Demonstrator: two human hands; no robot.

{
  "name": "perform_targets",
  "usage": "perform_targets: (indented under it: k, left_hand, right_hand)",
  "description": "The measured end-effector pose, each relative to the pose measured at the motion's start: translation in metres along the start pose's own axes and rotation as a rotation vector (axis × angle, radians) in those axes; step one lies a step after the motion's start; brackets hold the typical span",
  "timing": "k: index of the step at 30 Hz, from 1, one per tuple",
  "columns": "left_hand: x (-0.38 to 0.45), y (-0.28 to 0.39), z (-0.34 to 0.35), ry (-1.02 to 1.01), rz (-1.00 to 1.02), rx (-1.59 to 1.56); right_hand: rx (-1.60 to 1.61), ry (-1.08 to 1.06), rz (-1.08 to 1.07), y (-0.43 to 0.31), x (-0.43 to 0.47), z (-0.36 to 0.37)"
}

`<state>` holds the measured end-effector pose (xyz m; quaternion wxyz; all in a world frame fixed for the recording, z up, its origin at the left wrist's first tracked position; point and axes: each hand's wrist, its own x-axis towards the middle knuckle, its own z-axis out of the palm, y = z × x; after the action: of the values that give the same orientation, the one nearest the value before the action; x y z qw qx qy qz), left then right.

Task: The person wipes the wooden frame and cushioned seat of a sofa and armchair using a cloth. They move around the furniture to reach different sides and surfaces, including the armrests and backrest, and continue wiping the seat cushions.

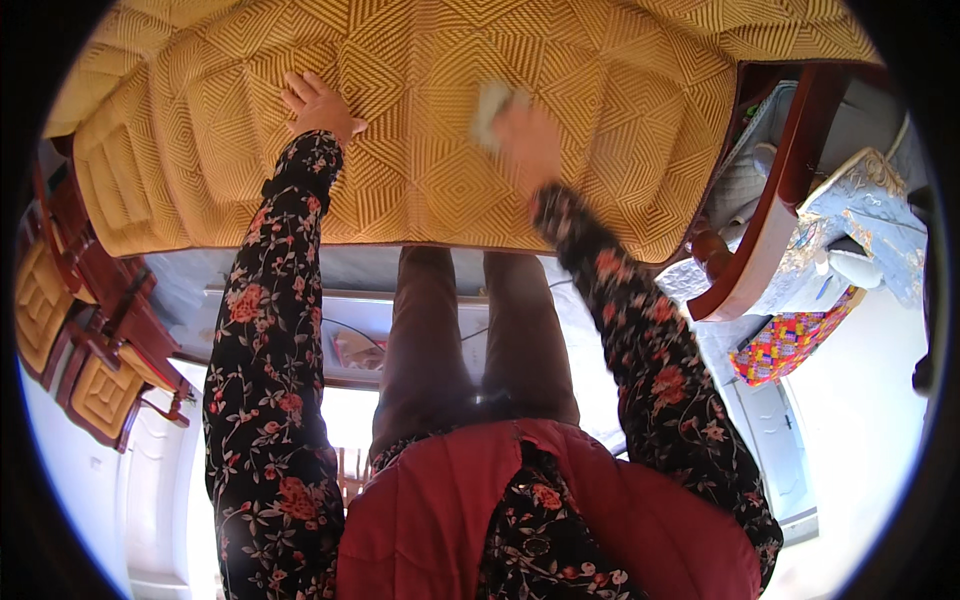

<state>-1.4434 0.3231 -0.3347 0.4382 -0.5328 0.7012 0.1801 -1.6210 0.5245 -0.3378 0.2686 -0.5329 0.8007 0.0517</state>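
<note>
Before me spreads a yellow-brown seat cushion [412, 172] with a quilted diamond pattern, on a wooden seat. My left hand [322, 109] rests palm down on it with fingers apart, holding nothing. To the right, my right hand [529, 139] grips a pale, greyish-white object [491, 112], perhaps a cloth or brush, at the cushion's surface. Both that hand and the object are blurred, so its exact kind cannot be told.
A curved reddish-brown wooden armrest [765, 240] stands at the right, beside a table covered by a pale patterned cloth [862, 202]. Brightly coloured patterned fabric [795, 334] hangs below. At the left are wooden chairs with yellow cushions [109, 386].
</note>
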Motion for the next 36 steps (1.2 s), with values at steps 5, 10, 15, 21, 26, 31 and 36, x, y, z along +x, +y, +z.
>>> perform_targets:
  k: [5,10,15,21,26,31,36]
  left_hand:
    - [0.003,-0.003,0.005,0.040,0.033,-0.025]
    - [0.005,-0.006,0.013,0.103,0.035,-0.031]
    - [0.008,-0.007,0.019,0.137,0.039,-0.035]
    - [0.005,-0.009,0.018,0.147,0.068,-0.046]
    - [0.004,-0.010,0.016,0.115,0.083,-0.041]
    - [0.004,-0.009,0.018,0.133,0.071,-0.025]
    - [0.006,-0.008,0.019,0.168,0.070,-0.031]
  right_hand:
    - [0.294,-0.055,-0.287,-0.016,-0.109,0.008]
    - [0.542,-0.049,-0.120,0.015,-0.006,-0.017]
    - [0.067,0.492,-0.240,0.003,0.029,-0.011]
    - [0.234,-0.024,-0.361,-0.025,-0.135,0.024]
    - [0.384,0.078,-0.451,-0.041,-0.058,-0.003]
    - [0.112,0.393,-0.359,-0.080,0.057,-0.024]
    - [-0.059,0.095,-0.321,-0.133,-0.051,0.034]
